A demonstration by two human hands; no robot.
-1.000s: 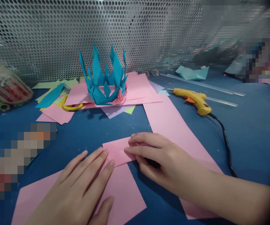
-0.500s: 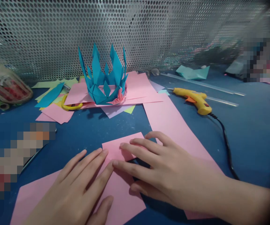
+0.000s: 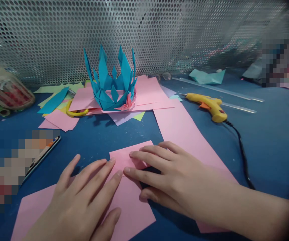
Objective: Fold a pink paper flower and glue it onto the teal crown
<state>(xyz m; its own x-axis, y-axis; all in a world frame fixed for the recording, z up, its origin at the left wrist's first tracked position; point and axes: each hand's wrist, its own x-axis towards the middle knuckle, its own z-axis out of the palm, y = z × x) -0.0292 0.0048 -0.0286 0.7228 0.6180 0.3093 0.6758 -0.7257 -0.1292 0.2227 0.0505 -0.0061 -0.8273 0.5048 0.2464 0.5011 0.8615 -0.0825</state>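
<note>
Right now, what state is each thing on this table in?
Pink paper sheet: partly folded, pressed flat by both hands.
Left hand: flat, fingers spread.
Right hand: flat on the fold.
Blue paper crown: upright, assembled.
Glue gun: lying down, corded.

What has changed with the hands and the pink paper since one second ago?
The right hand slid left along the folded flap of the pink paper; its fingertips now meet the left hand at the crease. The flap lies further back and flatter. The left hand spread its fingers a little but kept pressing the sheet. The blue crown and glue gun stayed put.
</note>
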